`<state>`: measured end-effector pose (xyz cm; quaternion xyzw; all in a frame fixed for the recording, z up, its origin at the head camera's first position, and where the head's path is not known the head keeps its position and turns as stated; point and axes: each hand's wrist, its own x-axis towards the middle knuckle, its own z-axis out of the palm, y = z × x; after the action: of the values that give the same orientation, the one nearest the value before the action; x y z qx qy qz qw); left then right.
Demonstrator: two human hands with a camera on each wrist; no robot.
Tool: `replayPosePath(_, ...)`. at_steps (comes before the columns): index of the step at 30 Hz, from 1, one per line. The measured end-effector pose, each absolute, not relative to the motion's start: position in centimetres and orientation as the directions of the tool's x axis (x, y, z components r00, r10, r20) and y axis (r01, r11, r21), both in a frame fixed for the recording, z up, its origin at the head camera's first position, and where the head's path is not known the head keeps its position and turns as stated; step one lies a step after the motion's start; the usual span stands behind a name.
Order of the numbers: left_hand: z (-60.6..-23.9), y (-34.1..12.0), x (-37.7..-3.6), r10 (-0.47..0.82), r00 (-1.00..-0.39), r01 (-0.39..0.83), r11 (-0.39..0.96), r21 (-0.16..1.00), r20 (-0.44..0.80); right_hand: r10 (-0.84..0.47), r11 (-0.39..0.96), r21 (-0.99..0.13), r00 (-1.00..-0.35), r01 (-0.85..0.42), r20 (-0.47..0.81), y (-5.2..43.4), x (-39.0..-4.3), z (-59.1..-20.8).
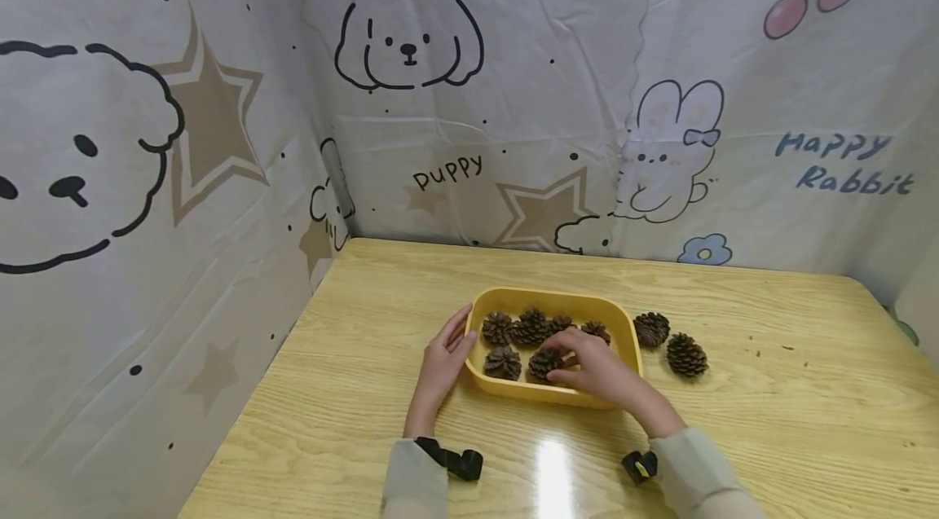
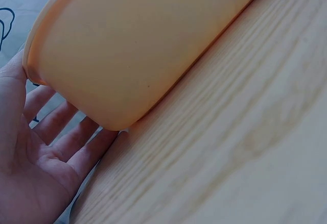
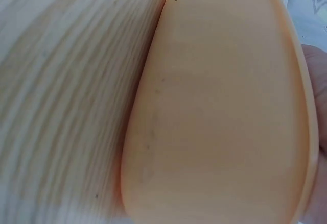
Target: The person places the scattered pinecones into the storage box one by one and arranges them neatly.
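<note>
Right hand (image 1: 597, 368): reached over the near rim of the yellow tray (image 1: 623, 322) on the counter (image 1: 352, 389), fingers pinching a pine cone (image 1: 544, 362); light, brittle, best held by its sides. Left hand (image 1: 444, 356): open, fingers straight against the tray's left wall. Two cones (image 1: 667, 344) lay beyond, right of the tray

Inside the yellow tray (image 1: 623, 323), the right hand (image 1: 597, 368) covers part of a pine cone (image 1: 544, 362), so its grip cannot be told, while both wrist views show only the tray's outer wall, cropped and blurred.
</note>
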<state>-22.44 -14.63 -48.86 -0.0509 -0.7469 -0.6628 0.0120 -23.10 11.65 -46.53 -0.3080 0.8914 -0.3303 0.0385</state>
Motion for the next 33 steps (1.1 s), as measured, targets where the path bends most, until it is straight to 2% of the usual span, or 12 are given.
replayPosePath(7,-49.2,-14.6,-22.5,0.056,-0.994,0.101,0.116,0.988,0.095,-0.579,0.602,-0.602,-0.806,-0.524,0.124,10.7,-23.5,-46.8)
replayPosePath(16,-52.1,-14.6,-24.0,0.033,-0.994,0.107,0.112,0.988,0.104,-0.592,0.58,-0.61,-0.794,-0.54,0.14,9.8,-23.8,-47.1)
replayPosePath(33,-52.2,-14.7,-24.2,0.038,-0.993,0.113,0.097,0.989,0.11,-0.566,0.619,-0.614,-0.82,-0.491,0.084,9.4,-23.9,-46.8)
